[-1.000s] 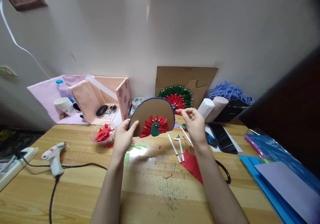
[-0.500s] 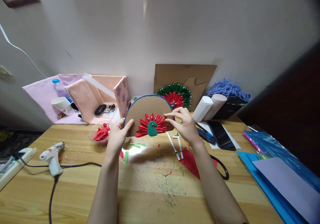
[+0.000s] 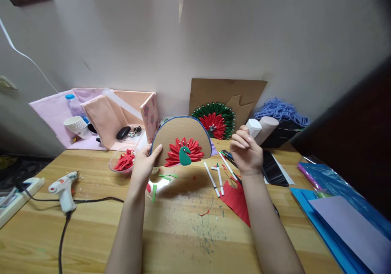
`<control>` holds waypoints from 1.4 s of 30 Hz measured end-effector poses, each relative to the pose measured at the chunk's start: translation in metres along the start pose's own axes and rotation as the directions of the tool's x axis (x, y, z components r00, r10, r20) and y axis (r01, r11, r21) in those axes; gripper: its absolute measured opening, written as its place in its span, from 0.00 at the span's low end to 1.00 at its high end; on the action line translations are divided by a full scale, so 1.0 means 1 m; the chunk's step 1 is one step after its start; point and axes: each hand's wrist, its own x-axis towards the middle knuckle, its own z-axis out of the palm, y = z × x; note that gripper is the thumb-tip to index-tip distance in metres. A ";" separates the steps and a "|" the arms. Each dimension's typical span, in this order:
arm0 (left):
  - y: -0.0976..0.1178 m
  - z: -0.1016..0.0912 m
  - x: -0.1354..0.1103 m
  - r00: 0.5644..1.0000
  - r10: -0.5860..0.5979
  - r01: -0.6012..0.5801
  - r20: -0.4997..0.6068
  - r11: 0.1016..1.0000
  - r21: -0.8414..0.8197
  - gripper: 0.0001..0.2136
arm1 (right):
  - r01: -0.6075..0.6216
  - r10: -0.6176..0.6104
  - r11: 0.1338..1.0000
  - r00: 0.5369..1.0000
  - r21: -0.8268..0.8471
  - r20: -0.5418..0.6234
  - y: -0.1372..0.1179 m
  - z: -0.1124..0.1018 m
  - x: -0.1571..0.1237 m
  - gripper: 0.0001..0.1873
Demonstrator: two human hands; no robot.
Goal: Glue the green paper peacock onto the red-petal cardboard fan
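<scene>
My left hand (image 3: 143, 166) grips the left edge of a half-round cardboard piece (image 3: 180, 133) with a blue rim, held upright above the wooden table (image 3: 183, 233). A fan of red paper petals and a green peacock body (image 3: 184, 155) are stuck to its lower front. My right hand (image 3: 247, 151) hovers to the right of the cardboard, apart from it, fingers curled loosely with nothing visible in them. Below it lie white sticks (image 3: 215, 178) and a red paper sheet (image 3: 236, 200).
A glue gun (image 3: 64, 189) with its cord lies at the left. A clear bowl of red petals (image 3: 124, 162) stands by my left hand. A finished red-and-green fan (image 3: 216, 121) leans on cardboard at the wall. Blue and purple sheets (image 3: 342, 221), a phone (image 3: 273, 168) and white rolls (image 3: 259, 129) lie right.
My right hand touched the red petals on the cardboard half a second ago, then drew back to the right, off the piece. The left hand kept holding the cardboard.
</scene>
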 end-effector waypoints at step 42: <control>0.010 0.053 -0.025 0.973 -0.171 0.217 0.156 0.909 -0.355 0.16 | -0.237 0.255 0.862 0.967 -0.449 -0.021 0.037 0.027 -0.013 0.17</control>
